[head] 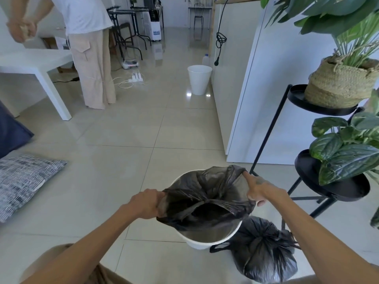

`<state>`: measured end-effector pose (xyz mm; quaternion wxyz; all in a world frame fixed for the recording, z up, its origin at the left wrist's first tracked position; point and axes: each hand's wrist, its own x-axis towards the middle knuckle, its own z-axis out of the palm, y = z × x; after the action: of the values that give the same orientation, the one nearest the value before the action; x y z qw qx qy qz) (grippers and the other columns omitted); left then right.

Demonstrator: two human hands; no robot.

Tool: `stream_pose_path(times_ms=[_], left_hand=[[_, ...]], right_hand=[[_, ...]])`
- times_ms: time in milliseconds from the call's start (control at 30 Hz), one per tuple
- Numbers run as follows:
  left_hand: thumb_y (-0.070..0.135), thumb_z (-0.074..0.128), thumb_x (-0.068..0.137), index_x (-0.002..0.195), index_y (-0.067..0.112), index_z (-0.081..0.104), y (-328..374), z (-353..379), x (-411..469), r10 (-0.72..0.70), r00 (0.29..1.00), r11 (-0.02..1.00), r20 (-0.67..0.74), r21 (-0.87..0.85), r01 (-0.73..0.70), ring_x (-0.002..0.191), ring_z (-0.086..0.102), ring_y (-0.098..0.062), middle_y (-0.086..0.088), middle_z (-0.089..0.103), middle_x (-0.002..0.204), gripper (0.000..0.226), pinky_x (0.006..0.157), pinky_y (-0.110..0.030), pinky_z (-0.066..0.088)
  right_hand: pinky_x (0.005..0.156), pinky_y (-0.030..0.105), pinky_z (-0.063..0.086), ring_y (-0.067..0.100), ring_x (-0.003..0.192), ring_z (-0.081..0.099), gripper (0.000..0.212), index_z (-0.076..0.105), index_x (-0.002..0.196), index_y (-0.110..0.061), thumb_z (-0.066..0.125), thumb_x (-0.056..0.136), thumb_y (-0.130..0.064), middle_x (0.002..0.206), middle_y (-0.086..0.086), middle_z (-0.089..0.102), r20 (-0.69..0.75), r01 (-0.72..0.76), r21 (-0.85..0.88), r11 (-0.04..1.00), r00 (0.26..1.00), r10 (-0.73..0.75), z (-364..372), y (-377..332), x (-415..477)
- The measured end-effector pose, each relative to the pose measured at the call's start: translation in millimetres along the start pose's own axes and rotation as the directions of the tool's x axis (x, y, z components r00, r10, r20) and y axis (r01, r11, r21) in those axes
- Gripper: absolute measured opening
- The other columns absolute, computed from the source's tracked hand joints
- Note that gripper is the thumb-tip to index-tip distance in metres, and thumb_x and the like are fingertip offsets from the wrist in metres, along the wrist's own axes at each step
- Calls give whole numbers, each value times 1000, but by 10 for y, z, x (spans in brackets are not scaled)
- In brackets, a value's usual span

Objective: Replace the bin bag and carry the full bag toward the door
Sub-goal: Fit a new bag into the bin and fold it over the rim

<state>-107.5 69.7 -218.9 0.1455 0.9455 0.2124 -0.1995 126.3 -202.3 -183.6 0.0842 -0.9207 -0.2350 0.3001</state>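
A white bin (pixel 207 241) stands on the tiled floor right below me. A fresh black bin bag (pixel 207 199) is spread open over its mouth, partly inside. My left hand (pixel 146 203) grips the bag's left edge in a fist. My right hand (pixel 259 188) pinches the bag's right edge, index finger stretched along the rim. A full black bag (pixel 264 251), tied at the top, sits on the floor to the right of the bin, against it.
A black plant stand (pixel 320 181) with potted plants is close on the right beside a white cabinet (pixel 266 89). A second white bin (pixel 199 79) stands farther ahead. Another person (pixel 90 58) stands by a white table (pixel 34 62) at left. Cables and a power strip (pixel 135 77) lie on the floor; a cushion (pixel 24 181) lies left.
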Motion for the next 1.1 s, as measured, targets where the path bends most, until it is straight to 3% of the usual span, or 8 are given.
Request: stream_pose_path(times_ms=[133,267,533,633,800,900,1000,1100], left_hand=[[56,63,86,131,37,63,150,-186,-43,123,968,980,-216,-128,-153,142,38,-26,-3,41,155,49,111,-40,36],[44,59,93,125,31,69,807,-456,-76,316,801,905,-509,-93,-416,143,33,-23,-1,43,154,36,112,-38,32],[44,47,99,141,30,50,1438,-131,611,483,845,818,-230,461,-342,114,55,-36,-16,53,127,44,87,-43,44],[51,38,102,153,30,30,1352,-87,798,461,884,728,-77,603,-327,105,63,-34,-15,64,119,56,70,-37,39],[63,30,99,122,14,60,1241,-260,794,377,920,728,-108,648,-222,99,66,-31,-10,68,110,63,67,-35,39],[50,50,95,95,13,62,1141,-336,767,320,942,861,-101,446,-245,99,65,-33,-9,65,100,39,69,-34,39],[5,62,80,64,15,46,1070,-406,764,227,973,972,-42,-57,-229,78,68,-32,-2,56,69,25,63,-31,47],[-10,53,87,79,5,54,1113,-496,654,101,991,793,87,-608,-27,50,68,-24,-14,59,68,17,46,-29,53]], right_hand=[[56,28,61,25,77,67,98,8,159,-33,53,85,14,145,26,41,23,105,34,994,994,-106,-63,-117,87],[60,36,64,33,86,70,97,12,158,-33,53,84,16,136,24,51,52,186,81,979,980,-191,-103,-235,174],[65,39,62,36,103,65,110,7,160,-29,62,76,16,146,19,45,96,235,149,960,963,-251,-192,-173,237],[62,31,60,36,115,60,100,31,155,-35,61,75,16,149,13,43,121,243,148,959,958,-261,-206,-61,321],[63,22,56,21,90,66,50,79,96,-26,59,75,15,111,8,69,123,269,69,961,953,-276,-267,68,315],[60,20,56,14,80,64,34,76,102,-25,67,84,3,99,3,66,166,229,69,971,957,-238,-356,74,278],[82,36,62,27,114,57,69,49,145,-32,79,83,-23,134,-2,46,247,178,-68,982,956,-156,-436,43,330],[95,41,56,29,129,49,59,60,136,-30,81,81,-36,145,0,44,237,167,-6,986,958,-161,-524,-81,316]])
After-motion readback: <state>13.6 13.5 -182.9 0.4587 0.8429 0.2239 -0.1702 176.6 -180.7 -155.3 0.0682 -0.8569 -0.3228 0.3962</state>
